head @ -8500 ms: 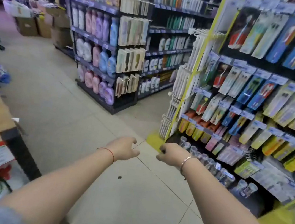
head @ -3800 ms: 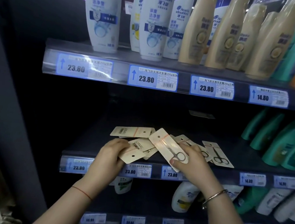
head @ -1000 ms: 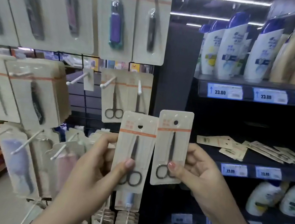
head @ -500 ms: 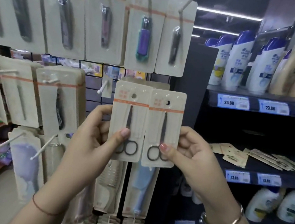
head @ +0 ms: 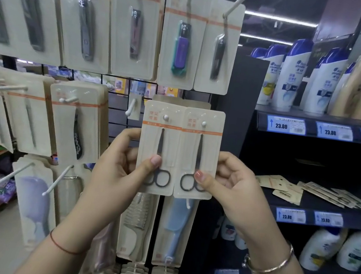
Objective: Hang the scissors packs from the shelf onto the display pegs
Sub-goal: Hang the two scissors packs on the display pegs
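Left grip (head: 121, 166) pinching left scissors pack (head: 159, 148), right grip (head: 230, 184) pinching right scissors pack (head: 199, 152), peg tips through both holes

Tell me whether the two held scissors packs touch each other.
Touching. The head view shows the left pack and right pack edge to edge with no gap, the right one slightly overlapping.

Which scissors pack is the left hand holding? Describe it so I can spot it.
On the peg display left of the shampoo shelves, two scissors packs sit side by side at centre. The left hand holds the left scissors pack, its neighbour being nearest the shelves.
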A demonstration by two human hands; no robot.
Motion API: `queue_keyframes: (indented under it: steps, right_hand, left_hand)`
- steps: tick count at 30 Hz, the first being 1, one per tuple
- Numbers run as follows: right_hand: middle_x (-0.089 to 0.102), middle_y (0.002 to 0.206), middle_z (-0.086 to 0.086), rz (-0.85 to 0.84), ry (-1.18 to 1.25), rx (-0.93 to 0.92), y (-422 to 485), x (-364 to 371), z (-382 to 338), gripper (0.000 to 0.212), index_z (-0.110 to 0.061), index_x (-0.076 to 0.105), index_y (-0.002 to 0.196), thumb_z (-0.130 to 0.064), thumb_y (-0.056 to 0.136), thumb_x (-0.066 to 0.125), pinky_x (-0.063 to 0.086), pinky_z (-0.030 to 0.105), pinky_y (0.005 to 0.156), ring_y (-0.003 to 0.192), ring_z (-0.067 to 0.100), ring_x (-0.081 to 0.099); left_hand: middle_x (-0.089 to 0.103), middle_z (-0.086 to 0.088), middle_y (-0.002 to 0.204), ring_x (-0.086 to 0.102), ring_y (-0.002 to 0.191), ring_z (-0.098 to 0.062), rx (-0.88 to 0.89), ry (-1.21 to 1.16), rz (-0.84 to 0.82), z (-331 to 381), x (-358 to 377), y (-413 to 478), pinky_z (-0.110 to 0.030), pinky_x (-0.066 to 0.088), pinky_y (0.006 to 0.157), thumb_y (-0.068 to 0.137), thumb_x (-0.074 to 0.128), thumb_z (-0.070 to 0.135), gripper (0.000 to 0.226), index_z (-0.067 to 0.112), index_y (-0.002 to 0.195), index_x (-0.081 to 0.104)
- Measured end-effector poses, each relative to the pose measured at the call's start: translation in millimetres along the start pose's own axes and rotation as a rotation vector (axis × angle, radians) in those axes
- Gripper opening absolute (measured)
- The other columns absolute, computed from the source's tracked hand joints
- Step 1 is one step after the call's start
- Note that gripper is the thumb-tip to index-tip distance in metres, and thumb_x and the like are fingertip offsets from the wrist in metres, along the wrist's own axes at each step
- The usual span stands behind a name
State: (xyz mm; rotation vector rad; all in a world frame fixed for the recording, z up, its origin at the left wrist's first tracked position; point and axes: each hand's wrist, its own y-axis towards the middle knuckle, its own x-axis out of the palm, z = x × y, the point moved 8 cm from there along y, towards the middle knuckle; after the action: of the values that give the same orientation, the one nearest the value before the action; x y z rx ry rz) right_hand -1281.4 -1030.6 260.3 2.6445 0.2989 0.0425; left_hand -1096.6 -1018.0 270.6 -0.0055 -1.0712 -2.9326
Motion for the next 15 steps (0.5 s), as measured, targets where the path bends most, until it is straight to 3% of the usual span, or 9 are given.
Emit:
queue_keyframes:
  steps: [5, 9, 13, 15]
  right_hand:
    - [0.076, 0.083, 0.0, 0.023, -0.027, 0.017, 5, -3, 6, 0.022, -0.015, 0.065, 0.096, -0.012, 0.076, 0.071, 0.056, 0.021, 0.071, 0.067, 0.007, 0.068]
    - [0.078, 0.088, 0.001, 0.06, -0.087, 0.028, 14, -8, 13, 0.019, -0.02, 0.067, 0.096, -0.009, 0.081, 0.072, 0.058, 0.027, 0.078, 0.073, 0.012, 0.072]
    - [0.078, 0.089, 0.003, 0.075, -0.12, 0.047, 27, -11, 17, 0.017, -0.019, 0.067, 0.099, -0.011, 0.084, 0.071, 0.059, 0.03, 0.08, 0.075, 0.011, 0.072]
    - [0.078, 0.085, 0.002, 0.077, -0.145, 0.06, 34, -12, 20, 0.016, -0.018, 0.067, 0.099, -0.011, 0.084, 0.071, 0.059, 0.03, 0.08, 0.073, 0.009, 0.072]
  left_hand:
    - [0.074, 0.007, 0.07, 0.064, 0.059, -0.003, -0.009, 0.011, 0.031, -8, -2, 5, -0.017, 0.051, 0.057, 0.08, 0.065, 0.022, 0.026, 0.026, 0.104, 0.054]
    - [0.075, 0.001, 0.077, 0.064, 0.066, -0.015, -0.024, 0.1, 0.041, -17, -6, 13, -0.039, 0.052, 0.067, 0.078, 0.068, 0.036, 0.024, 0.04, 0.099, 0.055]
    - [0.075, -0.01, 0.083, 0.065, 0.071, -0.023, -0.028, 0.151, 0.059, -21, -6, 25, -0.047, 0.054, 0.068, 0.078, 0.067, 0.035, 0.023, 0.041, 0.097, 0.054]
    - [0.074, -0.012, 0.078, 0.062, 0.067, -0.021, -0.026, 0.197, 0.074, -26, -6, 30, -0.042, 0.051, 0.063, 0.084, 0.067, 0.027, 0.023, 0.039, 0.097, 0.052]
